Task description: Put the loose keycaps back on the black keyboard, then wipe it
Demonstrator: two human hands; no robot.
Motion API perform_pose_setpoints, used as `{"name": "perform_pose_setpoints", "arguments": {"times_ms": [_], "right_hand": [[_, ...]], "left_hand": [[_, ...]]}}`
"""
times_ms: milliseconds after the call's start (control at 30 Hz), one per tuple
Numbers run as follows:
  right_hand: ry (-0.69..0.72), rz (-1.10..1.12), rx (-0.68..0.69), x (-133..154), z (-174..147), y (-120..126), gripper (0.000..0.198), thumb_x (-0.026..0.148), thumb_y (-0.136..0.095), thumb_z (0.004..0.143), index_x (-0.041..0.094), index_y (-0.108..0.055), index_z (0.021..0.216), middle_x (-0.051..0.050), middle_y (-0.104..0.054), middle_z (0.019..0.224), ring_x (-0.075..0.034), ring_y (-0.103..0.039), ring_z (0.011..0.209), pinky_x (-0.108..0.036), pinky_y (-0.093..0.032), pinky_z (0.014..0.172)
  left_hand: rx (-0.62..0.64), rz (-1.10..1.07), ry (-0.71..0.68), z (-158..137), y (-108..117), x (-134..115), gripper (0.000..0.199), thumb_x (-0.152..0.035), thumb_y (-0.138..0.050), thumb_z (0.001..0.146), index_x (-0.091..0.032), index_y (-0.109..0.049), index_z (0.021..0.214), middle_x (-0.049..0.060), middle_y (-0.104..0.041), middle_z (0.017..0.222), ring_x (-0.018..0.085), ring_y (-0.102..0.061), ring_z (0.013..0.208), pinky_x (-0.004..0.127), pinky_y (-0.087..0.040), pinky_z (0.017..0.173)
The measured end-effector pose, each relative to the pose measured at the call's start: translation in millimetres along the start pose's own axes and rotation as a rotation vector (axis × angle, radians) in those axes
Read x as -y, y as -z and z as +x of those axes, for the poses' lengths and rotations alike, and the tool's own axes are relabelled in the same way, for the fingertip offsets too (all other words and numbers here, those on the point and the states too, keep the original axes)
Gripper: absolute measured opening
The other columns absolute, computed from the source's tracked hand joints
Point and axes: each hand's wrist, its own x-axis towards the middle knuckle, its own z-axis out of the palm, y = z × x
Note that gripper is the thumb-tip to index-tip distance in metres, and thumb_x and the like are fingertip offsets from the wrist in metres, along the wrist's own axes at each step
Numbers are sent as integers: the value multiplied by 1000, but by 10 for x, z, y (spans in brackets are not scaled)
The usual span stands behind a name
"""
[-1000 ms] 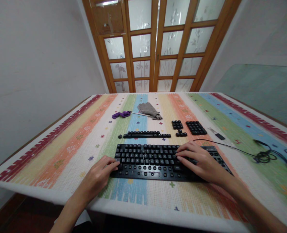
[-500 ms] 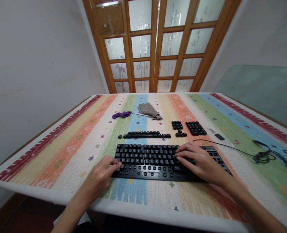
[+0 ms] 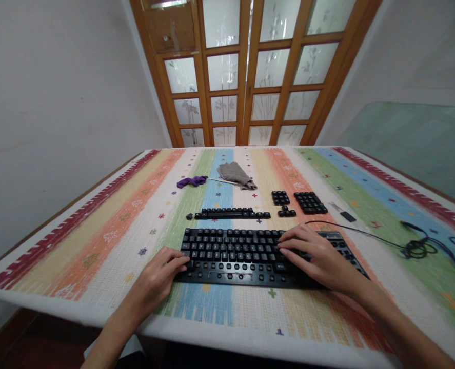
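Observation:
A black keyboard (image 3: 227,277) lies near the table's front edge. Upper rows of keycaps are on it, while the lower rows and the right end show bare key posts. At its left edge, my left hand (image 3: 158,274) is closed, thumb and forefinger pressed together over the end of a key row; whether a keycap is under the tips I cannot make out. My right hand (image 3: 315,256) rests open across the keyboard's right part, fingers stretched over the keys and hiding some. Just behind lies a line of loose keycaps (image 3: 231,213) with a long space bar.
Loose keycap blocks (image 3: 311,203) sit at the back right, beside a small black-handled tool (image 3: 348,217). Coiled cable (image 3: 419,248) lies on the right. Further back are a grey cloth (image 3: 235,174) and a purple cloth (image 3: 191,182). A striped tablecloth (image 3: 107,256) covers the table.
My left thumb and forefinger have drawn closer together at the keyboard's left edge, the hand shifting slightly. My right hand has stayed in place.

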Motion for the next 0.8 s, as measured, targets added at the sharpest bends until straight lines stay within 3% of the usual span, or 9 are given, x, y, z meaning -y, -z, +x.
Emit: {"name": "perform_pose_setpoints", "arguments": {"times_ms": [433, 800], "right_hand": [[-5, 4, -7, 0, -2, -1, 19, 20, -55, 96, 22, -73, 91, -8, -69, 98, -22, -64, 92, -37, -56, 80], [31, -14, 10, -21, -16, -16, 18, 19, -54, 98, 19, -71, 93, -9, -67, 99, -21, -61, 94, -37, -54, 81]], "left_hand": [[-20, -12, 44, -12, -1, -16, 21, -7, -49, 98, -18, -63, 109, 5, -64, 95, 16, -62, 87, 28, -55, 76], [24, 10, 28, -49, 16, -9, 30, -1, -44, 94, -17, -63, 111, 7, -64, 95, 16, -63, 86, 27, -56, 74]]}}
